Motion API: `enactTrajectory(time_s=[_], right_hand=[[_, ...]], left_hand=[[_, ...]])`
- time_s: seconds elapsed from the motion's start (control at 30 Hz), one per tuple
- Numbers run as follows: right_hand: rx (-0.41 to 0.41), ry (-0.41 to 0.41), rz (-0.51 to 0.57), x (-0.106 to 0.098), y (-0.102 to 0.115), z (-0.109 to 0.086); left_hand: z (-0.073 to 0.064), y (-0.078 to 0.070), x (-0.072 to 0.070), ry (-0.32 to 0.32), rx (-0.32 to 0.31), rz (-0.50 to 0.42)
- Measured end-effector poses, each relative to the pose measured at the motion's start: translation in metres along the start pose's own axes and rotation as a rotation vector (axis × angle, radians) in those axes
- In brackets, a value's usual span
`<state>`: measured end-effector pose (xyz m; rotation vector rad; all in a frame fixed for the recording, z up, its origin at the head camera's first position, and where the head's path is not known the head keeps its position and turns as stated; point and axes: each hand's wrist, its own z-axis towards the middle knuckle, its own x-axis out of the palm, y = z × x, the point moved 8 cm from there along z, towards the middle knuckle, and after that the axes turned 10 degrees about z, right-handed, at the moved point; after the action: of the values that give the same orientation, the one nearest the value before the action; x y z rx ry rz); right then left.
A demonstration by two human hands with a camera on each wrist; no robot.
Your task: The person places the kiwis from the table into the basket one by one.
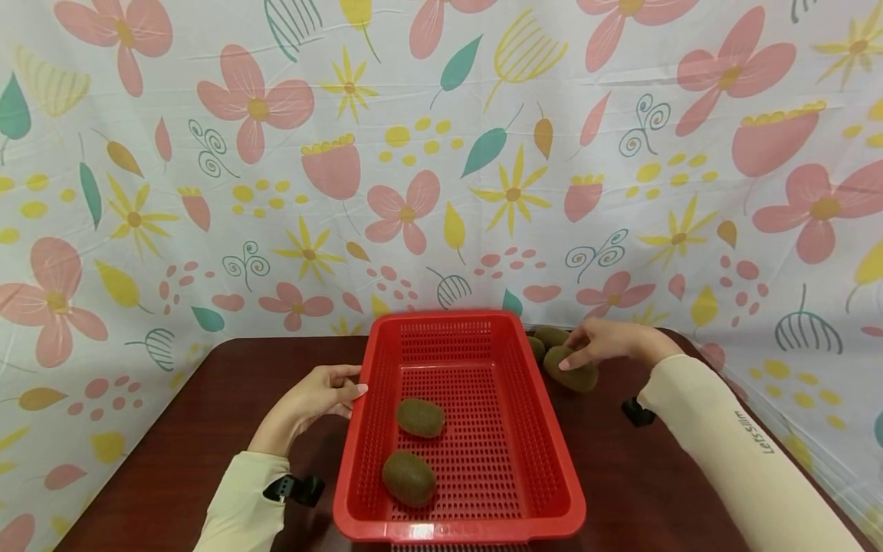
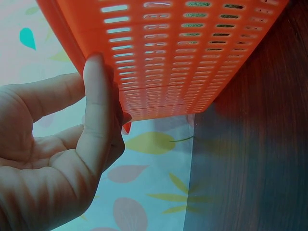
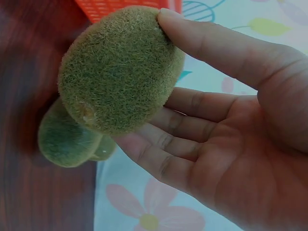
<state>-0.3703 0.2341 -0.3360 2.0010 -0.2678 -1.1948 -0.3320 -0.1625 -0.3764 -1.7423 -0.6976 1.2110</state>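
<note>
A red plastic basket point(image 1: 458, 530) with slotted walls stands in the middle of the table. Inside lie two brown kiwifruit, one point(image 1: 421, 418) near the middle and the other point(image 1: 409, 478) nearer the front left. My left hand point(image 1: 320, 396) holds the basket's left rim, its thumb at the edge. Beyond the right wall, my right hand point(image 1: 610, 342) pinches a kiwifruit point(image 3: 120, 72) between thumb and fingers. Close behind that fruit sit two more kiwifruit point(image 3: 67, 137), partly hidden by it and the basket.
Dark reddish wood makes up the table point(image 1: 269, 468). A white cloth with a flower print point(image 1: 441, 153) hangs behind its back edge. Each wrist carries a small black camera strap point(image 1: 295, 489).
</note>
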Motion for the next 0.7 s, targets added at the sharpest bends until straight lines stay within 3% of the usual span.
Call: enactTrajectory(time_s=[0.27,0.7], right_hand=[[0.020,-0.030,-0.049,-0.011,0.017,-0.001],[-0.029,-0.051,-0.079,-0.018,0.062,0.012]], left_hand=[[0.000,0.001,0.000,0.003,0.000,0.003],[0.000,0.000,0.000,0.006,0.006,0.010]])
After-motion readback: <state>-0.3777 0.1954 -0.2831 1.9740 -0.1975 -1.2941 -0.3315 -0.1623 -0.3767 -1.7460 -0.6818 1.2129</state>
